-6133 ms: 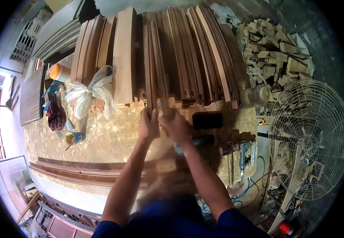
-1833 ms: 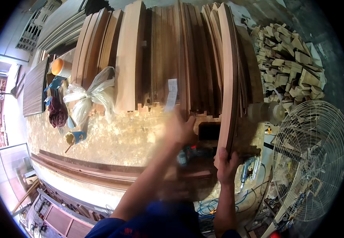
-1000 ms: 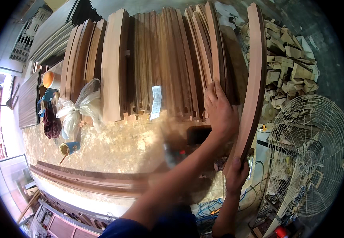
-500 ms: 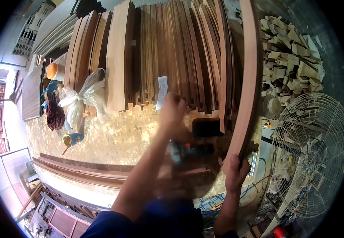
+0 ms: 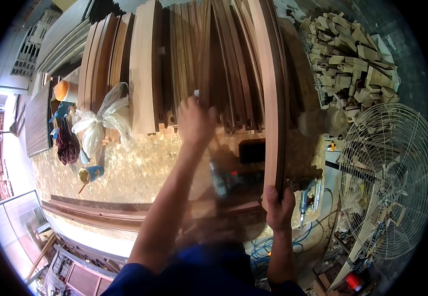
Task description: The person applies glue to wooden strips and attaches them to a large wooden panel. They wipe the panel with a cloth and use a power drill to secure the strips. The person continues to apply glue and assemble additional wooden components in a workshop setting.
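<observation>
My right hand [image 5: 280,209] is closed round the near end of a long wooden piece [image 5: 269,118], which stretches away toward the far side. My left hand [image 5: 195,123] is over the near ends of a row of dark wooden strips [image 5: 186,54]. Its fingers look bent but are smeared by motion, so their grip is unclear. A small bit of white paper [image 5: 197,92] shows just beyond the fingers; my hand hides the rest. Nearer to me on the worktable [image 5: 135,172] lies a cordless drill [image 5: 219,178], beside a black rectangular object [image 5: 251,152].
A knotted clear plastic bag [image 5: 98,121], an orange-topped container [image 5: 63,91] and a blue cup [image 5: 90,173] sit at the left. Long strips [image 5: 100,212] lie along the near edge. Right of the table are a wire-caged fan [image 5: 386,182] and a heap of wood offcuts [image 5: 354,64].
The long wooden piece in my right hand has shifted left and stands straighter. My left hand has moved left, and now covers most of the white paper.
</observation>
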`<state>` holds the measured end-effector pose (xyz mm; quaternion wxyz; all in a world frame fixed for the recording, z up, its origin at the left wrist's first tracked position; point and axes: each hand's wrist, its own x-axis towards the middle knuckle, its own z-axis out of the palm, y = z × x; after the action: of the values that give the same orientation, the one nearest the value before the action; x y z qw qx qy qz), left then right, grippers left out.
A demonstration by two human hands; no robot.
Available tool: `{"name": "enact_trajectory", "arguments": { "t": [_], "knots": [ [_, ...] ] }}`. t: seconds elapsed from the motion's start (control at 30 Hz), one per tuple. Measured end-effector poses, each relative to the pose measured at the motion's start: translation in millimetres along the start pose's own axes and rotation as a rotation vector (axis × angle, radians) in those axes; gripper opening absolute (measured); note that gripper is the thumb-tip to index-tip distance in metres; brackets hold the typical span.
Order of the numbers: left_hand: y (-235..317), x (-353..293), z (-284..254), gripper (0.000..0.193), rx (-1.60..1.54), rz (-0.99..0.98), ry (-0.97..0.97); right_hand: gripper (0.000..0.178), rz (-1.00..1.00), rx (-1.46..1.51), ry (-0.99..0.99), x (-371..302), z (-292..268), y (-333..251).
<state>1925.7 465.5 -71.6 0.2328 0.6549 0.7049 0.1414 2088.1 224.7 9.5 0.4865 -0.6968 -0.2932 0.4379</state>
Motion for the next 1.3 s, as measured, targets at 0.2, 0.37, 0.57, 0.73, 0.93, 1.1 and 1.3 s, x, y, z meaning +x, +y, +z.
{"name": "enact_trajectory", "arguments": {
  "t": [0.2, 0.37, 0.57, 0.73, 0.93, 1.1, 1.3],
  "knots": [
    [90, 21, 18, 0.098, 0.282, 0.22, -0.129, 0.034, -0.071, -0.094, 0.065, -4, -10, -1],
    [108, 43, 13, 0.1, 0.255, -0.029, -0.322, 0.028, 0.006, 0.033, 0.043, -4, -22, -18],
    [91, 55, 27, 0.107, 0.211, 0.035, -0.315, 0.049, 0.048, -0.049, -0.029, -7, -38, -8],
    [75, 65, 12, 0.105, 0.276, 0.072, -0.353, 0.047, -0.05, -0.102, -0.028, 1, -40, -15],
    [64, 33, 19, 0.104, 0.234, 0.093, -0.211, 0.04, -0.115, -0.175, 0.009, 5, -40, 4],
    [78, 34, -5, 0.085, 0.28, 0.02, -0.352, 0.045, -0.133, -0.15, -0.023, 10, -38, -5],
    [0, 30, -13, 0.049, 0.196, 0.099, 0.009, 0.043, -0.087, -0.164, -0.061, 8, -27, -1]
  ]
}}
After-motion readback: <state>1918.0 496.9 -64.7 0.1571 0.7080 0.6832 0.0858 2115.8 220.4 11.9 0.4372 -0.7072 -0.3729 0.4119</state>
